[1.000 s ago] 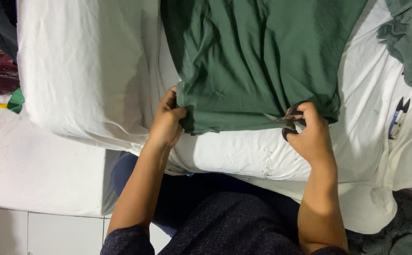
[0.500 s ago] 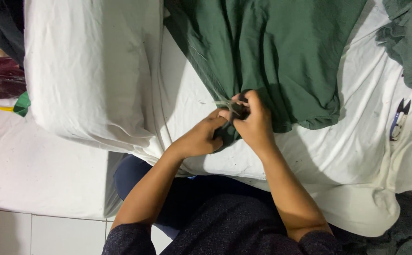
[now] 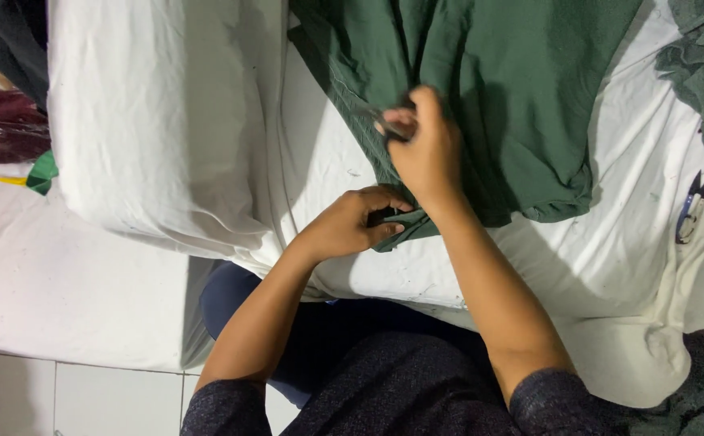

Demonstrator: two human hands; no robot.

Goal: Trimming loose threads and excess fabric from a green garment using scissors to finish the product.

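Now 2 hands: left hand (image 3: 352, 224) pinches 1 green garment (image 3: 489, 81) hem, right hand (image 3: 426, 149) grips small snips (image 3: 386, 123).

- Bright, even light falls on the white sheet (image 3: 626, 242), which looks almost washed out in places.
- Soft shadows lie under the right hand (image 3: 426, 149), the left hand (image 3: 350, 222) and the folds of the green cloth (image 3: 497, 89).
- The picture is fairly sharp, with slight blur at the fingertips.

Left hand (image 3: 352, 222) pinching green garment (image 3: 481, 81) hem, right hand (image 3: 424, 149) gripping small snips (image 3: 388, 125) — white sheet (image 3: 166, 121) beneath
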